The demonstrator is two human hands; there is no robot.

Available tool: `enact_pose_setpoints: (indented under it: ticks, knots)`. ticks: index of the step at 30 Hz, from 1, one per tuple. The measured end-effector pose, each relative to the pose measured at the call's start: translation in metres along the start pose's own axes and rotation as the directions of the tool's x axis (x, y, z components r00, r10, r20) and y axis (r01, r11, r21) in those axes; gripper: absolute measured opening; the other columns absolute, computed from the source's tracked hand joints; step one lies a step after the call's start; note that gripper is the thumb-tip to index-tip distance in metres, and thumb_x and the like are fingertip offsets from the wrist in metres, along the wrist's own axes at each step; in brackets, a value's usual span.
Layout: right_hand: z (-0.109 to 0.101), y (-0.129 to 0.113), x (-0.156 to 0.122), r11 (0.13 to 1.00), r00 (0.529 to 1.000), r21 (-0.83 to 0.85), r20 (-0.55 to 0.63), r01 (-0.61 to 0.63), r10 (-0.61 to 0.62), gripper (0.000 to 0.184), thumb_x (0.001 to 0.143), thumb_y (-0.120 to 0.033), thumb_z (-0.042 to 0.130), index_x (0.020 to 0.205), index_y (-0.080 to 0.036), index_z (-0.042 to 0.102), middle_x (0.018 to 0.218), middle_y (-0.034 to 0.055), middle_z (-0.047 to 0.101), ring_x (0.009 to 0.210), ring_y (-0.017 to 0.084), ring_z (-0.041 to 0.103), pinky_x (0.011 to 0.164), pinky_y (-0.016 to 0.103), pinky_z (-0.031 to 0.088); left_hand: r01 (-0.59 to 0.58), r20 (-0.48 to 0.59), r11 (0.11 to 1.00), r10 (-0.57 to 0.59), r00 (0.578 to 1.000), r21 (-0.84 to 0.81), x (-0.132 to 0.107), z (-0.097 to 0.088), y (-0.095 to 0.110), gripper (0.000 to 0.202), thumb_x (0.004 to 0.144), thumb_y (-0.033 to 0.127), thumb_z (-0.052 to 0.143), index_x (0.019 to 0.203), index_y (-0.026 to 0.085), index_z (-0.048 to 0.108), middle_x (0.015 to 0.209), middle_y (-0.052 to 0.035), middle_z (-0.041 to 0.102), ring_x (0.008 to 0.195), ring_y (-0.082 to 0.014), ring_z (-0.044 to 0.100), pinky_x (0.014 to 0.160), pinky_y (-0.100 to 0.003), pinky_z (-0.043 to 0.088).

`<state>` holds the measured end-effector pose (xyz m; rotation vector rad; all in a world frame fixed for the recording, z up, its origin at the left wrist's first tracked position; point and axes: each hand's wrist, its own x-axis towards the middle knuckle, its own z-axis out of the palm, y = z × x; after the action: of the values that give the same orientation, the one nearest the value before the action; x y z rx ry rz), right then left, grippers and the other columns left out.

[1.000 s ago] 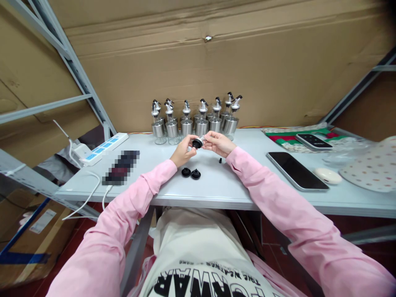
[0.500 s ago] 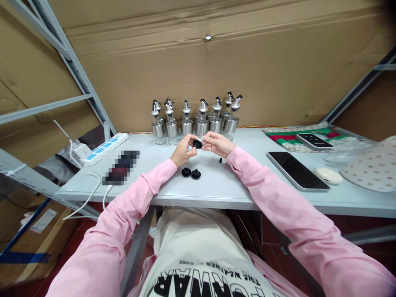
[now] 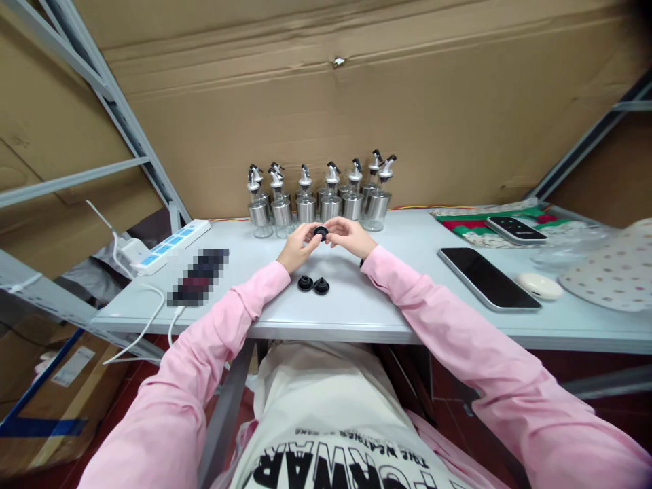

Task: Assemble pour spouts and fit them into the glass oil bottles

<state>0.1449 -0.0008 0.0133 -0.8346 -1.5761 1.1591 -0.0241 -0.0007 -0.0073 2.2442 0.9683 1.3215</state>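
My left hand [image 3: 299, 246] and my right hand [image 3: 351, 237] meet over the middle of the table, fingers closed around a black round bottle stopper [image 3: 320, 233]. Its dark ribbed end faces me, and the fingers cover the rest. Below the hands, two black round stopper pieces [image 3: 305, 283] lie side by side on the tabletop. A small black bit [image 3: 362, 263] shows at the edge of my right sleeve, mostly hidden. Behind the hands stand several glass and steel bottles [image 3: 331, 206] with silver pourer tops and black levers.
At the left are a white power strip [image 3: 176, 246], a pixelated dark object [image 3: 198, 278] and a white cable [image 3: 147, 333]. To the right lie a phone [image 3: 486, 278], a white round case [image 3: 538, 286] and a dark-faced device [image 3: 516, 229] on a patterned cloth. Cardboard [image 3: 331, 109] backs the table.
The stopper has turned, so its silver part is hidden and its black end shows. My right hand has come slightly left and in, its sleeve now partly covering the small black bit.
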Motion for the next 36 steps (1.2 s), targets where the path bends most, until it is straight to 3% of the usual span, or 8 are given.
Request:
enact_pose_setpoints:
  ticks: [5, 13, 17, 25, 32, 36]
  knots:
    - [0.001, 0.002, 0.000, 0.997, 0.998, 0.063, 0.034, -0.051, 0.049, 0.024, 0.058, -0.019, 0.072, 0.077, -0.017, 0.058, 0.063, -0.0003, 0.063, 0.058, 0.012, 0.062, 0.056, 0.026, 0.052, 0.047, 0.014, 0.997, -0.047, 0.999, -0.058, 0.000, -0.003, 0.005, 0.033, 0.081, 0.035, 0.052, 0.108, 0.016, 0.048, 0.090, -0.0048, 0.060, 0.078, -0.0126, 0.056, 0.071, -0.025, 0.045]
    - [0.001, 0.003, 0.000, 0.997, 0.999, 0.075, 0.024, -0.036, 0.034, 0.030, 0.050, -0.017, 0.078, 0.073, -0.015, 0.058, 0.064, 0.0012, 0.066, 0.064, 0.014, 0.065, 0.061, 0.028, 0.054, 0.111, 0.056, 0.994, -0.112, 0.992, 0.024, -0.001, -0.009, 0.010, 0.016, 0.076, 0.032, 0.050, 0.079, 0.016, 0.049, 0.073, 0.0001, 0.057, 0.067, -0.0122, 0.051, 0.066, -0.025, 0.040]
    - [0.001, 0.003, -0.001, 0.995, 0.999, 0.090, 0.030, -0.044, 0.042, 0.031, 0.047, -0.017, 0.079, 0.071, -0.015, 0.059, 0.063, 0.0008, 0.067, 0.062, 0.013, 0.063, 0.060, 0.027, 0.055, 0.102, 0.117, 0.992, -0.110, 0.987, 0.070, -0.002, -0.011, 0.011, 0.020, 0.075, 0.035, 0.048, 0.071, 0.016, 0.049, 0.066, 0.0018, 0.054, 0.064, -0.0119, 0.049, 0.064, -0.024, 0.038]
    - [0.001, 0.002, -0.003, 0.992, 0.993, 0.078, 0.068, -0.099, 0.093, 0.028, 0.051, -0.019, 0.077, 0.071, -0.016, 0.057, 0.063, 0.0008, 0.066, 0.062, 0.014, 0.065, 0.059, 0.026, 0.054, 0.172, 0.089, 0.977, -0.184, 0.979, 0.127, -0.002, -0.007, 0.014, 0.020, 0.071, 0.033, 0.048, 0.060, 0.017, 0.041, 0.055, 0.0049, 0.045, 0.055, -0.0096, 0.041, 0.057, -0.022, 0.033]
    - [0.002, 0.004, -0.004, 0.999, 0.991, -0.037, 0.135, 0.003, 0.002, 0.028, 0.054, -0.018, 0.069, 0.077, -0.017, 0.055, 0.054, -0.0053, 0.060, 0.052, 0.011, 0.060, 0.058, 0.026, 0.050, 0.212, 0.110, 0.971, -0.224, 0.968, 0.113, -0.002, -0.008, 0.020, 0.020, 0.064, 0.031, 0.048, 0.054, 0.017, 0.038, 0.050, 0.0062, 0.036, 0.053, -0.0086, 0.034, 0.054, -0.022, 0.028]
    - [0.003, 0.003, -0.004, 0.998, 0.990, -0.048, 0.139, 0.032, -0.025, 0.026, 0.052, -0.015, 0.064, 0.075, -0.017, 0.053, 0.053, -0.0066, 0.058, 0.049, 0.008, 0.054, 0.053, 0.023, 0.045, 0.177, 0.105, 0.975, -0.191, 0.976, 0.131, -0.002, -0.009, 0.021, 0.020, 0.063, 0.032, 0.047, 0.054, 0.017, 0.038, 0.050, 0.0061, 0.036, 0.053, -0.0084, 0.034, 0.054, -0.022, 0.027]
